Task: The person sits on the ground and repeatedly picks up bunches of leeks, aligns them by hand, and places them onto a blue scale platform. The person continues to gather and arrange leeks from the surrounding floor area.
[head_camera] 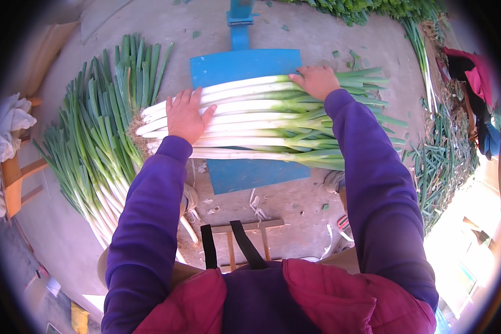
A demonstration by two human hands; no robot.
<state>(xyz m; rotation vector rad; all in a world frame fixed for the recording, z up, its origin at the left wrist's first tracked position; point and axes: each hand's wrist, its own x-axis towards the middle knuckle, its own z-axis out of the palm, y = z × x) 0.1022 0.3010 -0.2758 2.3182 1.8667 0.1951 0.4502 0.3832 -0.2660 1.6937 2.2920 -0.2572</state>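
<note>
Several long green onions lie side by side across a blue metal plate, white stalks to the left and green leaves to the right. My left hand rests on the white stalks near the root end, fingers spread. At the far edge of the row, my right hand touches the stalks where white turns green. Its fingertips lie along the far side, and neither hand lifts the onions. Fibrous roots stick out left of my left hand. Part of the leaves is hidden behind my right forearm.
More green onions are heaped on the floor at left. A blue post rises behind the plate. Cut leaves cover the floor at right. Red-handled scissors lie by my right foot, and a wooden frame stands before my lap.
</note>
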